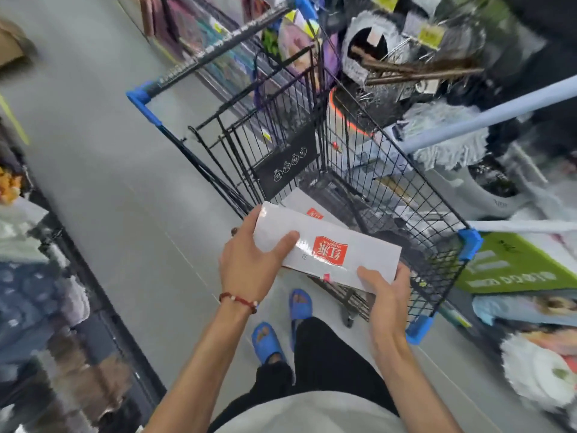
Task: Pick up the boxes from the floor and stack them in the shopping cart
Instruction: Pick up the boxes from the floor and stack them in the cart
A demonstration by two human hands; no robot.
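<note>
Box (327,248), white with a red label, held flat in both hands over the near end of the shopping cart (415,201). Left hand (249,267): thumb pressed on the top face, fingers curled round the box's left end. Right hand (384,295): thumb on top at the near edge, fingers wrapped beneath the right corner, their tips hidden. Second box (307,207) of the same kind lies in the basket just beyond the left fingers, partly covered by the held one. Floor (109,182) around the fingers shows no further boxes in view; any remaining ones cannot be seen. Judged step: placing, with the pick-up done and the stacking not yet done. Next move calls for lowering the held box past the wire rim, squaring it onto the lower box, then sliding the under-fingers out before letting go. Risk: skewed landing if one end drops first.
</note>
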